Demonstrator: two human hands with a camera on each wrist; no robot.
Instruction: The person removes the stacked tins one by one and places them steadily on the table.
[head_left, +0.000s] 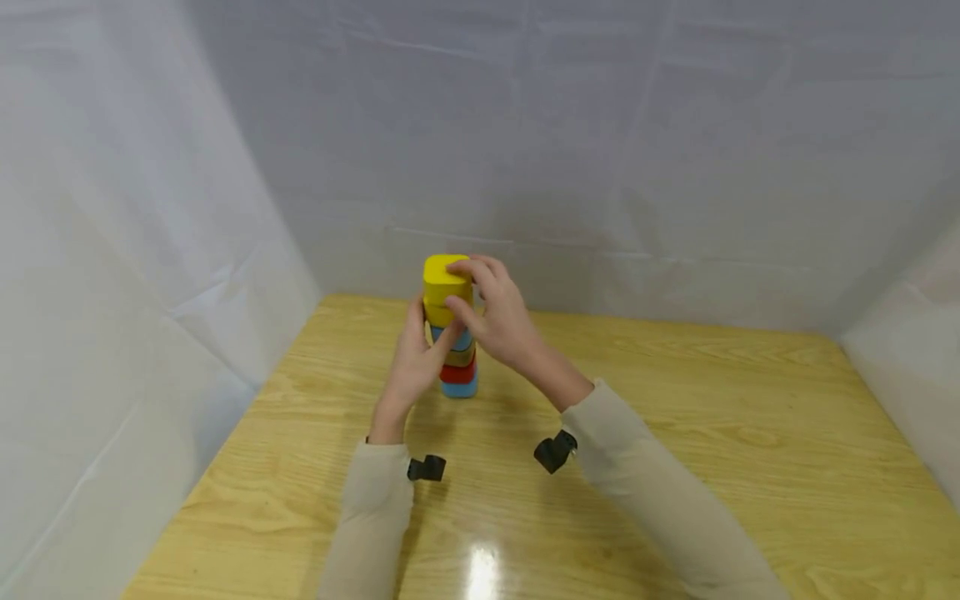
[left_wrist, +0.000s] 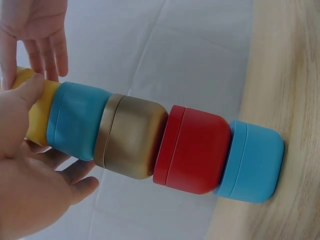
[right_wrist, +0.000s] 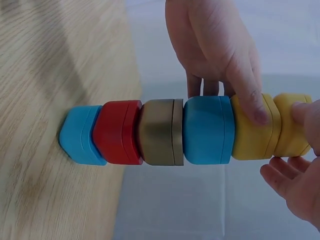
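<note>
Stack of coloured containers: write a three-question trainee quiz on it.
1. True or false: the red container sits directly on the bottom blue container.
2. Which colour lies between the red one and the upper blue container? A green B gold C white
3. What does the right hand grip?
Key: 1 true. 2 B, the gold container. 3 The top yellow container; the left hand steadies the yellow container below it.

head: high, forward-down | wrists: close, sideways | shared: jar stack [head_left: 452, 333]
</note>
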